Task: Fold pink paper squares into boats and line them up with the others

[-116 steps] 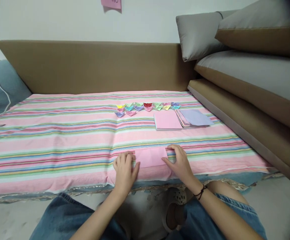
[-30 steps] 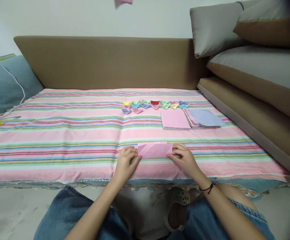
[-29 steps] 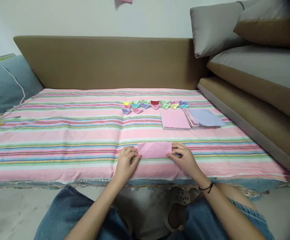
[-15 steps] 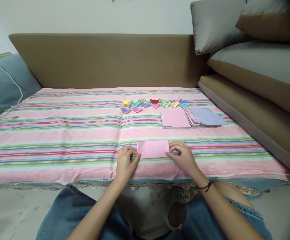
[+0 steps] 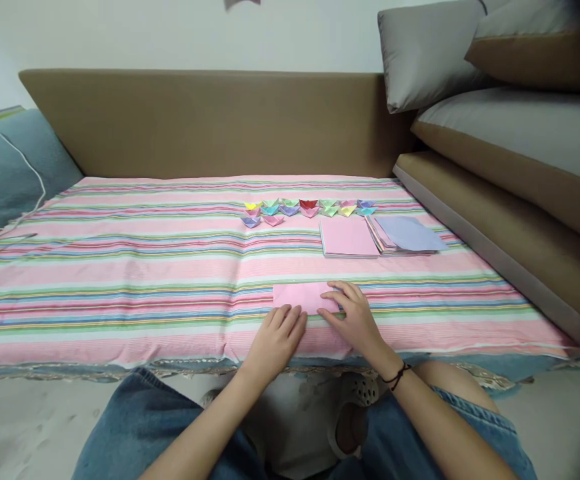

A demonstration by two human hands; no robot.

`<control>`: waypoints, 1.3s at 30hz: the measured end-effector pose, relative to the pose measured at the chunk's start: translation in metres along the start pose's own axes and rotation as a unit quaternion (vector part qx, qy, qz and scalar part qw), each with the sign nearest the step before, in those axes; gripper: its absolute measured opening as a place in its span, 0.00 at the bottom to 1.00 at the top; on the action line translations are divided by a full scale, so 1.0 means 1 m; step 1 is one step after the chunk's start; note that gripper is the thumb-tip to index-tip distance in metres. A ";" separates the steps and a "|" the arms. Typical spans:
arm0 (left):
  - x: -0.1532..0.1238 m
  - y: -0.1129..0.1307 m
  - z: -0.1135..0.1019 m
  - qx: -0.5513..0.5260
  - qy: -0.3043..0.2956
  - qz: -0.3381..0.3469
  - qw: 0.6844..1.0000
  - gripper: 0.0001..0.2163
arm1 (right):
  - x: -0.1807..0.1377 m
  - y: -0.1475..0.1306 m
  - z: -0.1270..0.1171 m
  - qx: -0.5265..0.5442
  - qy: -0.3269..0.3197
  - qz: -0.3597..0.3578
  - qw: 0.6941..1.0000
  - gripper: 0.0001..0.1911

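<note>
A pink sheet of paper (image 5: 297,295), folded into a long rectangle, lies flat on the striped cloth (image 5: 170,270) close to its front edge. The fingertips of my left hand (image 5: 279,337) rest on the paper's near edge, left of its middle; the fingers are stretched out and the palm faces down. My right hand (image 5: 353,317) is at the paper's right end, thumb and fingers apart, with fingertips on the sheet. Part of that right end is hidden under the fingers.
Several small folded paper boats (image 5: 309,208) in many colours stand in rows further back. A pink paper stack (image 5: 349,238) and a fanned stack with a lilac sheet (image 5: 410,233) lie to the right. Cushions (image 5: 510,140) pile up at the right; a white cable (image 5: 30,167) runs at the left.
My left hand has let go of the paper's left end and moved right onto its near edge. My right hand has shifted left over the right end. The paper lies in nearly the same place.
</note>
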State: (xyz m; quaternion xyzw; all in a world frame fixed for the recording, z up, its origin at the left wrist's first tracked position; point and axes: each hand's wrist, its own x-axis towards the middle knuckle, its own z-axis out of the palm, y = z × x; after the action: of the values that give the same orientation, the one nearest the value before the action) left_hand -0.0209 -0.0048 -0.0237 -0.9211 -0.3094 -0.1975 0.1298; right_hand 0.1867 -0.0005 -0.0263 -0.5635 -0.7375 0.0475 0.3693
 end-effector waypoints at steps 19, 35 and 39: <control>-0.003 0.002 -0.002 -0.052 0.037 -0.066 0.996 0.13 | 0.006 0.004 0.003 0.033 -0.009 0.054 0.998 0.14; -0.010 -0.025 -0.025 0.050 0.071 -0.169 0.982 0.08 | 0.005 0.017 -0.019 -0.002 -0.066 -0.099 0.993 0.09; 0.000 -0.018 -0.027 0.030 0.088 -0.135 0.986 0.06 | 0.012 0.008 -0.025 -0.046 -0.071 -0.181 0.980 0.07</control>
State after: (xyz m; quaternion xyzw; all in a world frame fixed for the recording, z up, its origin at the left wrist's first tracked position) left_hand -0.0393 -0.0008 0.0029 -0.8456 -0.4240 -0.2842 0.1562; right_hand 0.2068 0.0039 -0.0059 -0.4321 -0.8530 -0.0147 0.2923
